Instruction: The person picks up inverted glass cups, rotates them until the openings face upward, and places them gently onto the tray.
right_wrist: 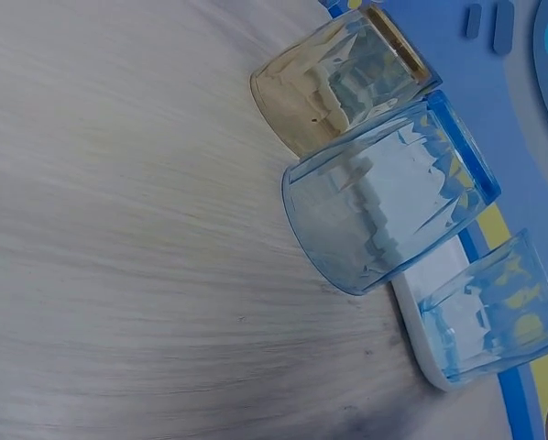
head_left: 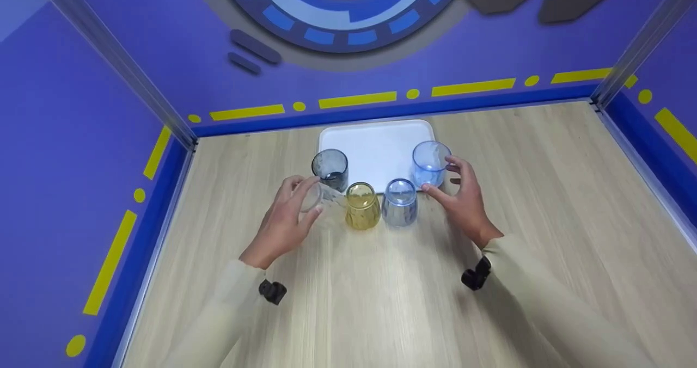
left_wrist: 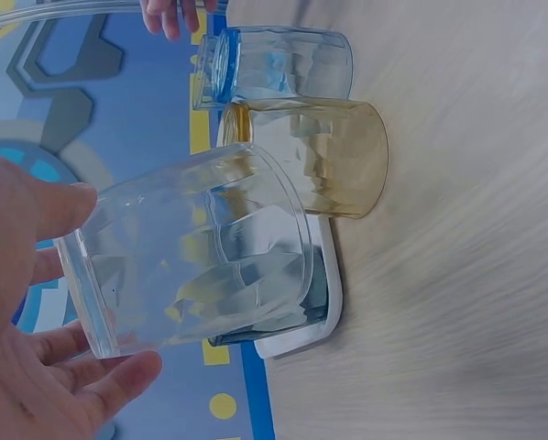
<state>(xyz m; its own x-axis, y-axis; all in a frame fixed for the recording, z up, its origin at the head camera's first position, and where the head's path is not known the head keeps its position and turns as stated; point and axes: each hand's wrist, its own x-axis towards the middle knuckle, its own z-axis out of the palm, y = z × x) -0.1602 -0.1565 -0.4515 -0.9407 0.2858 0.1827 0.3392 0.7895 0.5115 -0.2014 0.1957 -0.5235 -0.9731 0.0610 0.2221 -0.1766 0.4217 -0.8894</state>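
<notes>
Clear cup (left_wrist: 164, 252) tilted in my left hand (head_left: 282, 218), just left of the upturned yellow cup (head_left: 362, 210).
I pinch its base, likely keeping the rim free; my right hand (head_left: 463, 202) holds the upright blue cup (head_left: 430, 164) at the tray's (head_left: 375, 147) near right corner, likely steadying it. I see no readable writing.

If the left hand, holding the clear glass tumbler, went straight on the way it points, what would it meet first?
Probably the smoky grey glass tumbler at the near left corner of the white rectangular tray, though depth is unclear.
</notes>
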